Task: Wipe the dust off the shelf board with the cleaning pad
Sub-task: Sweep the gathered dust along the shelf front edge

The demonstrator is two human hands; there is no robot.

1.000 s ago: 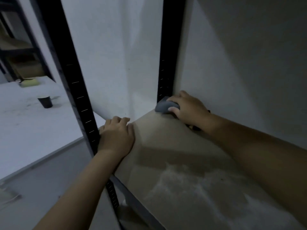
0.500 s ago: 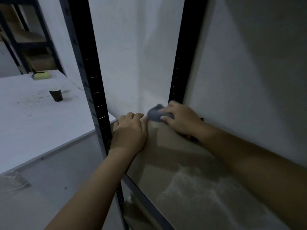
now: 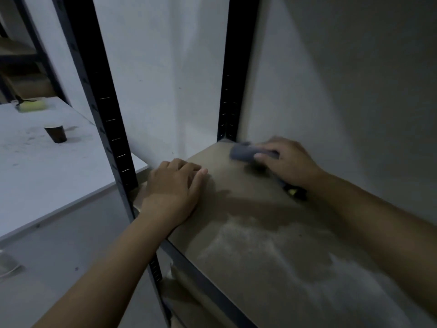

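A brown shelf board (image 3: 248, 202) fills the lower right, with pale dust (image 3: 272, 252) spread over its near half. My right hand (image 3: 287, 163) grips a grey cleaning pad (image 3: 243, 152) and holds it down on the board's far corner, close to the rear black upright and the wall. My left hand (image 3: 173, 188) lies flat on the board's left edge, fingers together and straight, beside the front upright.
Two black slotted uprights (image 3: 104, 110) (image 3: 236, 74) frame the shelf. A white table (image 3: 47, 162) to the left carries a dark cup (image 3: 56, 133) and a yellow sponge (image 3: 32, 106). A grey wall (image 3: 343, 91) closes the right side. Another shelf lies below.
My right hand slid the pad left toward my left hand, then back right to the rear corner. My left hand stayed pressed on the board's edge.
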